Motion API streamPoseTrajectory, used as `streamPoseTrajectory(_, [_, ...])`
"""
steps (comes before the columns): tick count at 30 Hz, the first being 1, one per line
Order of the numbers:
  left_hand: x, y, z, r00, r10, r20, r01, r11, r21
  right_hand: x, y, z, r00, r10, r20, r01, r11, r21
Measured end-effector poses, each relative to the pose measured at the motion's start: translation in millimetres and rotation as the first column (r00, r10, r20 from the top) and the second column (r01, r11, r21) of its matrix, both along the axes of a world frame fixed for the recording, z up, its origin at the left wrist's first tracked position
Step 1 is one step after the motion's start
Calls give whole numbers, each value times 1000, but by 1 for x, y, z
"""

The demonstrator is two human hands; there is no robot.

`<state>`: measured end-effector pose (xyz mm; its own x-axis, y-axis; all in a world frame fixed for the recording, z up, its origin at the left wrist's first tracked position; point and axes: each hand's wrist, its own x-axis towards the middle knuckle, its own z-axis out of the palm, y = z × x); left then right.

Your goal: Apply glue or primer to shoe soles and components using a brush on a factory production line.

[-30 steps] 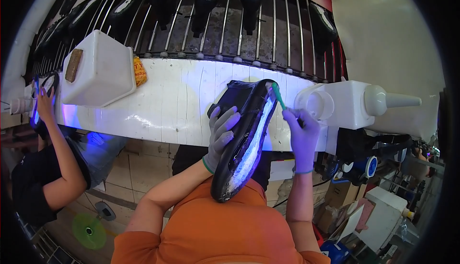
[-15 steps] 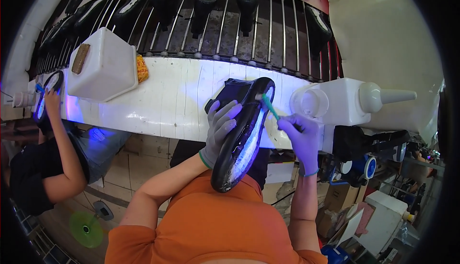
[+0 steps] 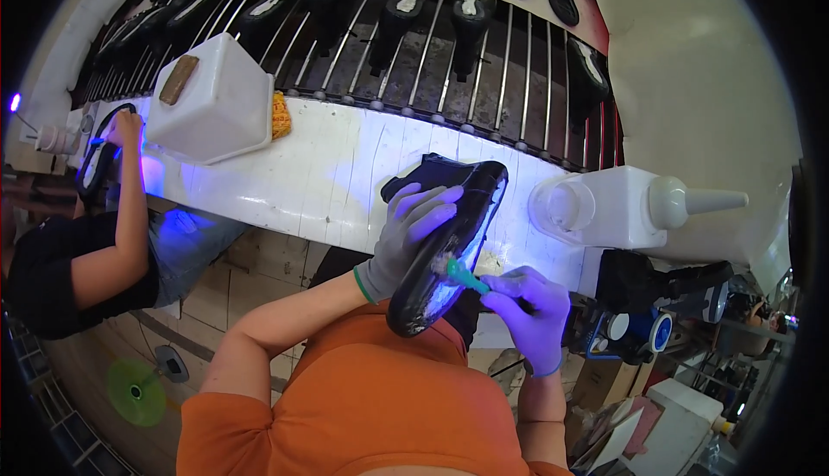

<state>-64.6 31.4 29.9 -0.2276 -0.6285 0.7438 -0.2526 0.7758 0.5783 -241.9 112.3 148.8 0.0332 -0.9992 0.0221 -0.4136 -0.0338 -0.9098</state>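
Observation:
My left hand (image 3: 406, 234), in a grey glove, grips a black shoe (image 3: 449, 243) from the side, sole facing up and glowing blue-white. My right hand (image 3: 531, 316), in a purple glove, holds a small green-handled brush (image 3: 465, 276) whose bristles touch the sole near its heel end, close to my chest. The shoe's toe points away toward the white bench (image 3: 319, 174).
A large white jug (image 3: 216, 100) stands on the bench at left and another white jug with a spout (image 3: 622, 208) lies at right. Behind runs a barred conveyor (image 3: 449, 62) carrying several dark shoes. A person at left (image 3: 112, 243) holds another shoe.
My right hand has drawn the brush from the shoe's toe end down to the heel end near me. The view has shifted; the shoe stays in my left hand.

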Motion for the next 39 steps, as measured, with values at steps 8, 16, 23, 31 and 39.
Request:
streamPoseTrajectory(8, [11,0,43,959,-73,273,56,996,70,7,5,25,982,115,-148,-139,976,-165])
streamPoseTrajectory(16, [32,-16,102,865,-457,208,378,865,330,-1,-17,58,963,102,-250,-183,927,-328])
streamPoseTrajectory(23, [31,-70,96,594,-804,-30,618,432,657,-12,-50,74,886,-13,-463,-238,845,-479])
streamPoseTrajectory(31, [11,-121,84,343,-939,-1,579,210,788,-28,-81,105,683,-140,-717,-376,774,-509])
streamPoseTrajectory(39, [-2,-133,84,267,-957,116,623,263,736,-36,-71,114,865,-55,-498,-151,918,-366])
